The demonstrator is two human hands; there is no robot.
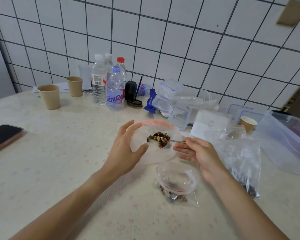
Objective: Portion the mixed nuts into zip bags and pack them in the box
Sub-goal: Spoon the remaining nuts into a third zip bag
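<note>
A translucent plastic bowl (152, 154) with a pink far rim stands mid-table and holds mixed nuts (158, 136). My left hand (126, 148) cups the bowl's left side, fingers spread around it. My right hand (197, 153) pinches the handle of a metal spoon (164, 140), whose heaped bowl hovers over the nuts. Just in front lies a small zip bag (177, 183), mouth open towards the bowl, with a few nuts at its bottom. Right of it lies another zip bag (241, 163) with nuts in its near corner. Clear lidded boxes (170, 96) stand behind.
Several water bottles (107, 84) and two paper cups (49, 96) stand at the back left. A phone (3, 135) lies at the left edge. A third paper cup (248, 122), loose zip bags and a large clear bag (284, 141) crowd the right.
</note>
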